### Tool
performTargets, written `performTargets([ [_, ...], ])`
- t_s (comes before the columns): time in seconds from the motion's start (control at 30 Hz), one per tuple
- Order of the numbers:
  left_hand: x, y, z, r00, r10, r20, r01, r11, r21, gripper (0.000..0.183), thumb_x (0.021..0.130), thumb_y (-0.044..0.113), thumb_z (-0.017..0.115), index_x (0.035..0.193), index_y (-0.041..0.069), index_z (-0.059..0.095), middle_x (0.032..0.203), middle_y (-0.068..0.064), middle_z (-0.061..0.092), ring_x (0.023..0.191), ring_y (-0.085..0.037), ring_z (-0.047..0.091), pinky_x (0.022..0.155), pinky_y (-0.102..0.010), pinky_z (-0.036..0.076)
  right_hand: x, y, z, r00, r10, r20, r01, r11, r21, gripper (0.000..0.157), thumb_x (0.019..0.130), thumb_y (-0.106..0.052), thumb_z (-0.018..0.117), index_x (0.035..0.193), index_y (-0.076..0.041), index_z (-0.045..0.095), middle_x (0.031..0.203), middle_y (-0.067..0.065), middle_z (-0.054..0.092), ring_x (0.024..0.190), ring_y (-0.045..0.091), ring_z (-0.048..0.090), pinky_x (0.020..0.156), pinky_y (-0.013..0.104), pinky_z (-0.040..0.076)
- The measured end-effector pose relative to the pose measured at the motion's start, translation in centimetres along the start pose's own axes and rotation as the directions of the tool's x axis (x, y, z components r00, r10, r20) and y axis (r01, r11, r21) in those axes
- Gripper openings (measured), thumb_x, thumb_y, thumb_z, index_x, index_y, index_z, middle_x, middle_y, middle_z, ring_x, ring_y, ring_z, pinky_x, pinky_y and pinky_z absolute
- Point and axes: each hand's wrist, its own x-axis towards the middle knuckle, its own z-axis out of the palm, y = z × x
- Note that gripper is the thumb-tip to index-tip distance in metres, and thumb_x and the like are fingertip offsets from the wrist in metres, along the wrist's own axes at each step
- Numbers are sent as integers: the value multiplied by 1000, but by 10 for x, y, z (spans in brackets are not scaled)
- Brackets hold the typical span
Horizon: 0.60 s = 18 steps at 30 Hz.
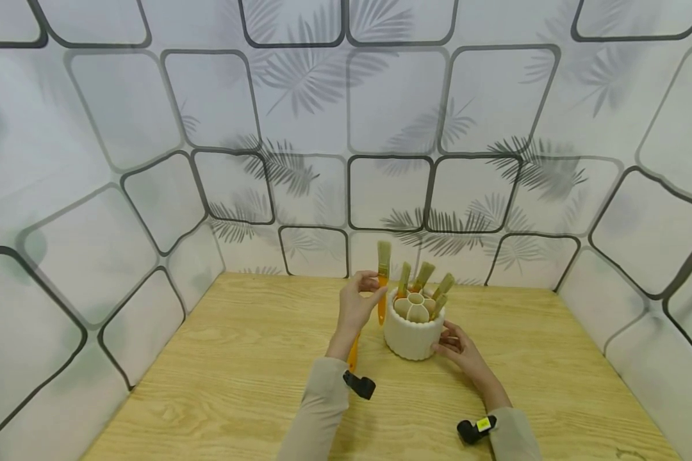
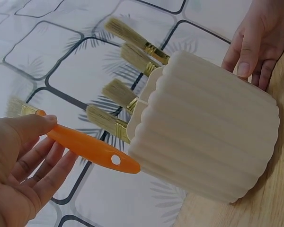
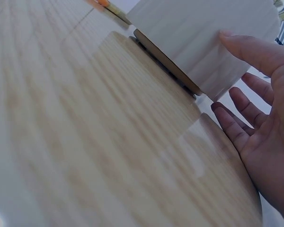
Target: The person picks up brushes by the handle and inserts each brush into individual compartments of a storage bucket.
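Observation:
A white fluted holder (image 1: 412,336) with a divided top stands on the table, several paintbrushes (image 1: 423,275) upright in it, bristles up. Left of it, my left hand (image 1: 359,304) pinches another paintbrush (image 1: 383,262) between thumb and fingers. That brush points bristles up; its orange handle (image 2: 92,149) hangs beside the holder's rim in the left wrist view. My right hand (image 1: 461,352) is at the holder's right side. In the right wrist view its thumb touches the fluted wall (image 3: 194,42), while the other fingers are loosely bent near the base.
One more orange-handled paintbrush (image 1: 353,355) lies on the wooden table (image 1: 236,371), partly hidden by my left forearm. Patterned wall covering (image 1: 389,192) rises behind the table and along both sides.

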Motion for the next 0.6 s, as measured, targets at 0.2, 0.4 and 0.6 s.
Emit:
performTargets([
  [0.2, -4, 29, -5, 1000, 23, 11, -22, 999, -43, 28, 77, -1, 72, 102, -7, 61, 86, -26, 64, 82, -39, 62, 63, -22, 54, -4, -13, 1, 1000, 13, 7, -13, 1000, 3, 65, 88, -7, 63, 142, -1, 28, 119, 19, 43, 113, 31, 49, 83, 14, 44],
  [0.4, -7, 41, -7, 998, 54, 10, -54, 998, -36, 28, 77, -3, 71, 102, -10, 59, 87, -28, 64, 81, -40, 62, 62, -20, 53, 0, -1, -1, 1000, 17, 9, -16, 1000, -9, 65, 88, -10, 63, 142, -4, 28, 120, 18, 42, 115, 34, 48, 83, 15, 45],
  [0.6, -7, 40, -5, 998, 64, 10, -64, 997, -37, 28, 78, -2, 71, 102, -9, 59, 87, -27, 64, 81, -38, 62, 61, -22, 54, -5, -17, 1, 1000, 21, 15, -21, 1000, 5, 64, 87, -7, 63, 141, 1, 29, 118, 20, 43, 110, 30, 51, 81, 17, 46],
])
